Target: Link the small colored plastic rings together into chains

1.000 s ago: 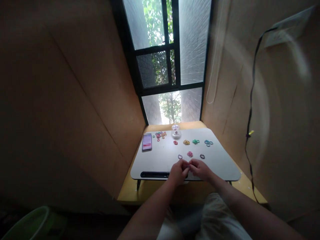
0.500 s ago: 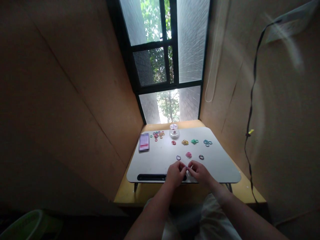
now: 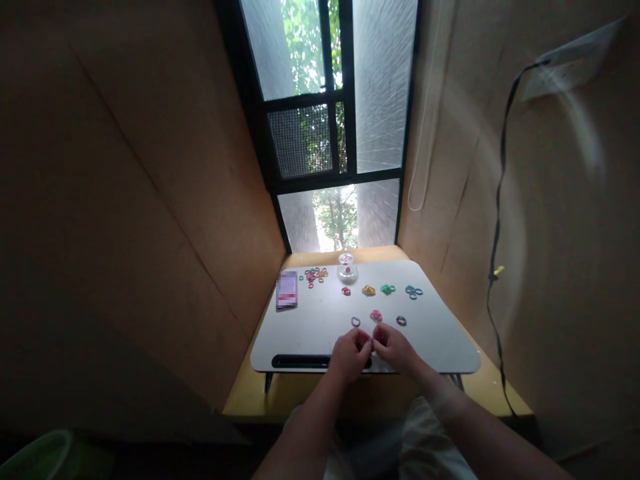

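Observation:
Close together at the front of the white lap table (image 3: 310, 333), my left hand (image 3: 351, 353) and my right hand (image 3: 393, 347) meet at the fingertips, both pinched closed. Whatever is between them is too small to make out. Just beyond the fingers lie a pale purple band (image 3: 355, 321), a pink pile of bands (image 3: 376, 315) and a dark band or bands (image 3: 401, 321). Farther back sit small piles of red bands (image 3: 346, 291), yellow bands (image 3: 369, 291), green bands (image 3: 387, 289) and blue bands (image 3: 413, 291).
A mixed heap of coloured bands (image 3: 315, 275) lies at the back left, beside a blurred phone-like object (image 3: 287, 290). A clear container (image 3: 347, 272) stands at the back. A black slot (image 3: 300, 361) runs along the front edge. A black cord (image 3: 495, 233) hangs on the right wall.
The view has tilted slightly, so the table sits a little lower. My hands stay together at the fingertips, with only a small shift of the fingers.

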A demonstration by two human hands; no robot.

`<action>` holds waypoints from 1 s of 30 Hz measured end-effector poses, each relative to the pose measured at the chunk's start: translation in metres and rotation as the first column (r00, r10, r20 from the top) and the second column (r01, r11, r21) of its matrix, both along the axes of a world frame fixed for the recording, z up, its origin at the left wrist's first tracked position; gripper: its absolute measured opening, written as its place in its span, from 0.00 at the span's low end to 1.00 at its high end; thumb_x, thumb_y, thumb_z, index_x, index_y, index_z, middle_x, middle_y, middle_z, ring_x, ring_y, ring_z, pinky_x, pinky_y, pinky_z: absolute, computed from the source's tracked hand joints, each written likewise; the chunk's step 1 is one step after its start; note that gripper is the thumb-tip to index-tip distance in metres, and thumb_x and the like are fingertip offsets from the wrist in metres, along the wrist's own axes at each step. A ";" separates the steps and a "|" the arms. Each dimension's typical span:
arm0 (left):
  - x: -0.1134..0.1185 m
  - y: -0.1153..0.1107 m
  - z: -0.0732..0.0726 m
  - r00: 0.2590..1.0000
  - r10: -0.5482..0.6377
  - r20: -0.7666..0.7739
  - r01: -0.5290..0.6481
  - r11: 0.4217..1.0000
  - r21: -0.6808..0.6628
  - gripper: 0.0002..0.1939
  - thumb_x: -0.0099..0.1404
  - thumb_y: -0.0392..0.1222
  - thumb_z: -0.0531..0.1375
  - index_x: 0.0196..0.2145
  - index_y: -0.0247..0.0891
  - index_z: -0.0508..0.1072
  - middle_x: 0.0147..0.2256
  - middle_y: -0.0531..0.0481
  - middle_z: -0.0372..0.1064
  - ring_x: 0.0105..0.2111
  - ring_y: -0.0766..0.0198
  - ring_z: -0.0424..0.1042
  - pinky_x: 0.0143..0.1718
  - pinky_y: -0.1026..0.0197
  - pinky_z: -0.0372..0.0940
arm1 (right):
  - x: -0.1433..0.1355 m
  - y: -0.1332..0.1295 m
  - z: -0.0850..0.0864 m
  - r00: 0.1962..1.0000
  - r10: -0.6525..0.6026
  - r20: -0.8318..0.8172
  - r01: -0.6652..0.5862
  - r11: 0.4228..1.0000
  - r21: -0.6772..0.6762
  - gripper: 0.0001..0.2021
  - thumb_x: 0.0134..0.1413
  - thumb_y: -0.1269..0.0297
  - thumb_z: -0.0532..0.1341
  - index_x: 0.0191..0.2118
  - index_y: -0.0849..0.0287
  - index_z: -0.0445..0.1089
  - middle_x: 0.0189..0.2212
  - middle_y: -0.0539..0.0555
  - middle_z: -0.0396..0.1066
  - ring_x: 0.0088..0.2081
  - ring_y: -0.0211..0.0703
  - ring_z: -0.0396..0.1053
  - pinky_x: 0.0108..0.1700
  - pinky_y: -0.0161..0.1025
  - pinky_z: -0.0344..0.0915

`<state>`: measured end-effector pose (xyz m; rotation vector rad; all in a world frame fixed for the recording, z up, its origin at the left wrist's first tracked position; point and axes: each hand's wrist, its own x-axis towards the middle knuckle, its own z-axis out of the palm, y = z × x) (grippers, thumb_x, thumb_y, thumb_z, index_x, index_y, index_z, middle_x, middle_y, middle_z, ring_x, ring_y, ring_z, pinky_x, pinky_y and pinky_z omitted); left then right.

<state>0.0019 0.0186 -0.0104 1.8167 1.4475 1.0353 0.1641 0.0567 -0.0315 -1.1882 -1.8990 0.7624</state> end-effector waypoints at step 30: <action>0.000 -0.004 0.001 0.998 -0.004 -0.070 0.002 1.000 -0.030 0.06 0.60 0.42 0.59 0.31 0.37 0.72 0.25 0.53 0.71 0.24 0.68 0.67 0.27 0.66 0.57 | 0.005 -0.019 0.003 0.997 0.002 -0.076 0.000 1.000 0.024 0.03 0.52 0.66 0.56 0.29 0.56 0.61 0.22 0.46 0.61 0.24 0.37 0.59 0.28 0.34 0.57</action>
